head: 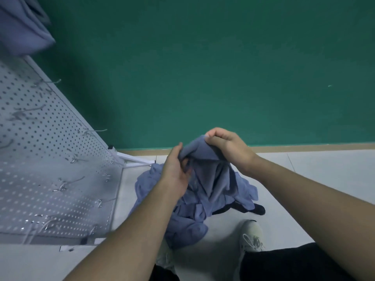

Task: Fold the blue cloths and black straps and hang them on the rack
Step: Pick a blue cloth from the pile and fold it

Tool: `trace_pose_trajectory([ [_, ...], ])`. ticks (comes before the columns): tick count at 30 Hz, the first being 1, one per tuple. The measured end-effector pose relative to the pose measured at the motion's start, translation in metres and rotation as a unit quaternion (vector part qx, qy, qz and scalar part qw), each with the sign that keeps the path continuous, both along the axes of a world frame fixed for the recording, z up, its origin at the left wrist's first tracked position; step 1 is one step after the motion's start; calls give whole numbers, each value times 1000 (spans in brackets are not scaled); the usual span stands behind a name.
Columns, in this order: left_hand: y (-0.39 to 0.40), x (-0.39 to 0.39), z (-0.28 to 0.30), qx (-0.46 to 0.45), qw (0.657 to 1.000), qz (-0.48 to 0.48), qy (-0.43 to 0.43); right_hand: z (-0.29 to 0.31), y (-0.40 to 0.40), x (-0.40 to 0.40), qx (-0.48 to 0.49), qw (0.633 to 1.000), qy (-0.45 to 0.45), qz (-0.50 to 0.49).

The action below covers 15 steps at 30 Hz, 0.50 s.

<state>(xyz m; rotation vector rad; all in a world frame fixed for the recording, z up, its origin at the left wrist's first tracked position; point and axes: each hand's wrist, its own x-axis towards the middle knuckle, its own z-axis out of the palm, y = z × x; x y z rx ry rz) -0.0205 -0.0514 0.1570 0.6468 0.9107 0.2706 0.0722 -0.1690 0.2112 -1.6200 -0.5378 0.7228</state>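
Hands, left [176,171] & right [227,147], pinch soft blue cloth [209,169] top edge; length hangs toward floor pile, white pegboard rack [50,159] at left.

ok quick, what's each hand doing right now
Left hand: grips the blue cloth at its upper left edge.
Right hand: pinches the same cloth's top edge.

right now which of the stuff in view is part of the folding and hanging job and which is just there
Part of the job:
- crumpled blue cloth gripped by left hand and right hand
- heap of blue cloths on the floor
- black strap under the heap
- white perforated metal rack with wire hooks
- blue cloth already hung, top left

Just there:
- green wall
- white sneaker
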Motion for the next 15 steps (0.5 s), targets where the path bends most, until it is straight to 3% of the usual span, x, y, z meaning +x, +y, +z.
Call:
trace_pose_trajectory([
  [5, 6, -5, 5, -9, 995, 91, -48, -19, -6, -20, -67, 997, -9, 21],
  [9, 14, -7, 7, 67, 993, 92, -34, -36, -11, -18, -185, 980, -53, 53],
  [12, 14, -4, 14, 170, 985, 38, 13, -39, -11, -11, -149, 989, 23, 3],
  [15, 5, 0, 26, 253, 966, -50, -2, -42, -7, 0, -101, 990, 55, -76],
])
